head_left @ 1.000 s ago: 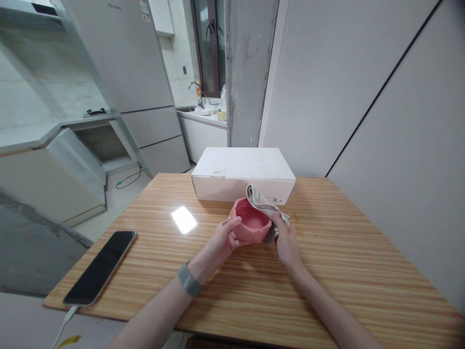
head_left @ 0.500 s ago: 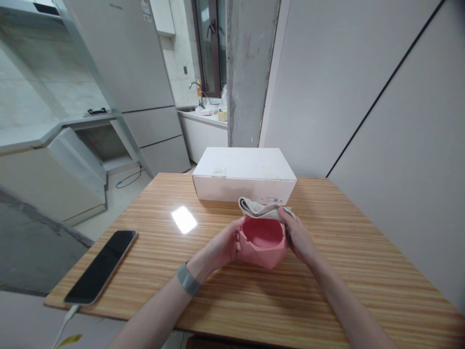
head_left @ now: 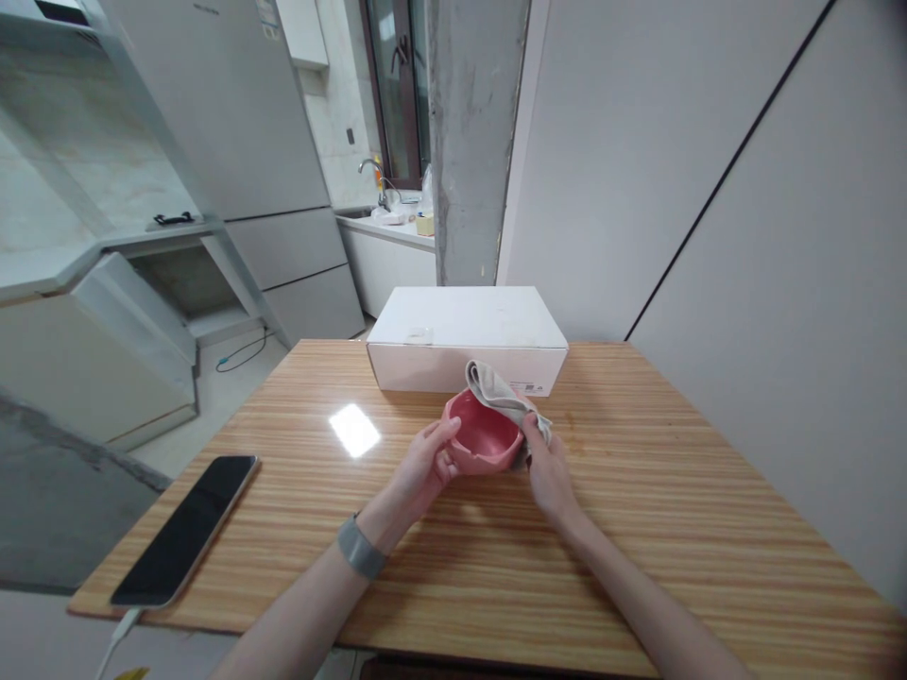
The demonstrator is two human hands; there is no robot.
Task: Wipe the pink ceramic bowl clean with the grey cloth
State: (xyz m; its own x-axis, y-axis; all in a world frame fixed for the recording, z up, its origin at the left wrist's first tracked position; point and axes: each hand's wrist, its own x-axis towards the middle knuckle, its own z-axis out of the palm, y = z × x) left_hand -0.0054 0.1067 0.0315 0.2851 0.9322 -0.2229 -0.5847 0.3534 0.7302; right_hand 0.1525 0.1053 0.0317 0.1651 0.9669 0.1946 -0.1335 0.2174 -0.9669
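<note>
While your left hand (head_left: 426, 463) grips the near-left side of the pink faceted bowl (head_left: 484, 430), thumb over its rim, your right hand (head_left: 549, 472) pinches a folded grey cloth (head_left: 500, 392) against the bowl's right side, part of it lying across the rim. You have the bowl above the wooden table (head_left: 624, 491), its opening tilted toward you. Just beyond it, a closed white cardboard box (head_left: 468, 335) stands across the table's far end, blocking the way straight ahead. Well apart to your left, a smartphone (head_left: 185, 531) lies dark-screened near the table edge, a white cable (head_left: 120, 635) running off from its near end. Past the table stand a grey pillar (head_left: 471, 142) and a refrigerator (head_left: 233, 142).
</note>
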